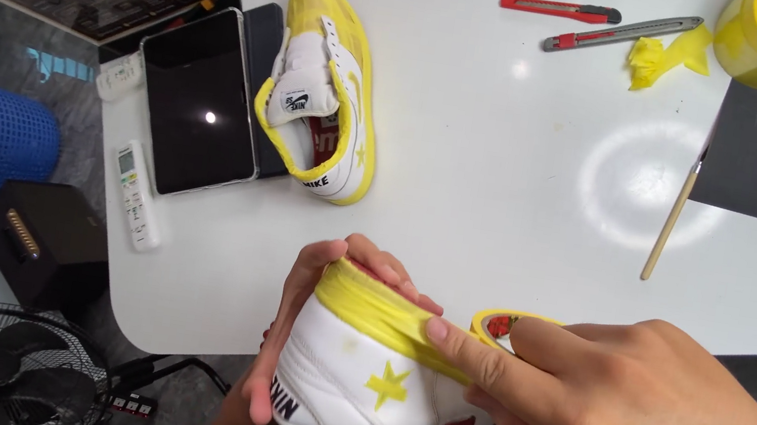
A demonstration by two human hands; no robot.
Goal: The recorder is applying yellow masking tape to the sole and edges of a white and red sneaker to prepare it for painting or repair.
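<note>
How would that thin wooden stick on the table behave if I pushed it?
The wooden stick looks slim and round, so it would probably roll or skid on the smooth white table. It seems light and stiff, perhaps snappable.

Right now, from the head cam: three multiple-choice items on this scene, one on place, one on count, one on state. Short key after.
1. Where does the second sneaker lie?
A. on the white table, beside the dark tablet
B. in the blue basket
C. on the fan

2. How many utility knives lie at the table's far edge?
A. one
B. two
C. four

3. What is the right hand doing?
A. resting flat on the table
B. holding the brush
C. pressing yellow tape on the held sneaker

Key: 1 A, it lies on its side next to the tablet. 2 B, a red knife and a grey knife. 3 C, its fingertips sit on the tape while the left hand grips the heel.
</note>
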